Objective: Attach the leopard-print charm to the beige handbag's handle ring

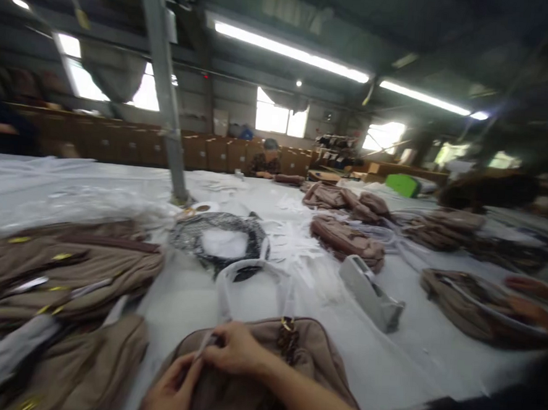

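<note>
- My left fingers were pinched together on a pale strip (204, 344) at the top edge of the bag, the left hand (172, 387) low over its left side.
- My right hand (240, 349) came across the bag from the right, thumb and fingers pressed together on the same strip, fingertips close to my left ones.
- The brown bag (323, 351) lay right in front of me on the white table (182, 298), under both hands.
- A gold ring (287, 323) with a dark patterned piece (288, 342) hung near its top, right of my grip.
- Its handle (252, 264), wrapped in white, arched away from me.
- Beyond the handle sat a black-and-white coiled bundle (249, 228).
- To the left lay a pile of brown bags (107, 269); to the right, a grey holder (366, 291).
- Farther right, another person's hands (534, 310) were at another brown bag (462, 309).
- Across the table was a person in a cap (270, 158); I couldn't make out details there.
</note>
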Demonstrator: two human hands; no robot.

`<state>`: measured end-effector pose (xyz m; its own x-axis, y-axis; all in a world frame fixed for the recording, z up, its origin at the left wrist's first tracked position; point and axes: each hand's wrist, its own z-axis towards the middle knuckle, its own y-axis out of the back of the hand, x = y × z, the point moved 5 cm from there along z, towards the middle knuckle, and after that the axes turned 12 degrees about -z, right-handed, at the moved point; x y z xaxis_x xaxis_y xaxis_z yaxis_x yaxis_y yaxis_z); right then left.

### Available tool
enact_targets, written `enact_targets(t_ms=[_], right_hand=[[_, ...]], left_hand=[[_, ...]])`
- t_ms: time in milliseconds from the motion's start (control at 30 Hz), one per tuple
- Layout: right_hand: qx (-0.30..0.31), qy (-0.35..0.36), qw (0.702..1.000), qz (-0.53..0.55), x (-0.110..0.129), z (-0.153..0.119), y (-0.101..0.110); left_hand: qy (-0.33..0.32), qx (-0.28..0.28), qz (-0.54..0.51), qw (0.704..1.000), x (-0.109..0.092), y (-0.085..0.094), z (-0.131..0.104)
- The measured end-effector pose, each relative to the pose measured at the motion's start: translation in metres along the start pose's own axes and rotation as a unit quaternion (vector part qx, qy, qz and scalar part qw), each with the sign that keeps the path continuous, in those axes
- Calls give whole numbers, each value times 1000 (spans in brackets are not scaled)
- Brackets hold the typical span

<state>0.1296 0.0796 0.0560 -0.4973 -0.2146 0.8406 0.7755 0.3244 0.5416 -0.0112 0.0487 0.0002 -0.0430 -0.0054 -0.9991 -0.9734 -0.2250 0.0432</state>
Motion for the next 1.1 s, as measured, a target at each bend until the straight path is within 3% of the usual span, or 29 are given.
enact_targets(t_ms=[100,267,467,567,700,800,900,1000,1100], right_hand=[[24,5,999,27,-2,10,-16],[30,-25,998,55,-7,7,-12],[32,-81,992,95,-10,10,-18],[32,-111,987,113,-12,12,-21],[30,-130,983,123,-13,14,-22],[35,-116,986,114,-11,14,-21],[21,-94,991,98,-11,14,-20],[24,-80,991,104,-14,13,-20],[34,-64,990,124,-16,11,-21]], left_hand=[[53,19,-66,996,8,8,-2],[45,22,-107,993,2,-6,-5],[38,-39,-79,995,0,0,-11],[-71,-49,43,995,-9,1,-19],[-292,3,169,941,-20,-11,-33],[-345,1,228,911,-21,-17,-38],[-307,5,200,930,-23,-15,-36],[-151,-3,118,982,-20,-6,-26],[-35,12,64,997,-16,1,-17]])
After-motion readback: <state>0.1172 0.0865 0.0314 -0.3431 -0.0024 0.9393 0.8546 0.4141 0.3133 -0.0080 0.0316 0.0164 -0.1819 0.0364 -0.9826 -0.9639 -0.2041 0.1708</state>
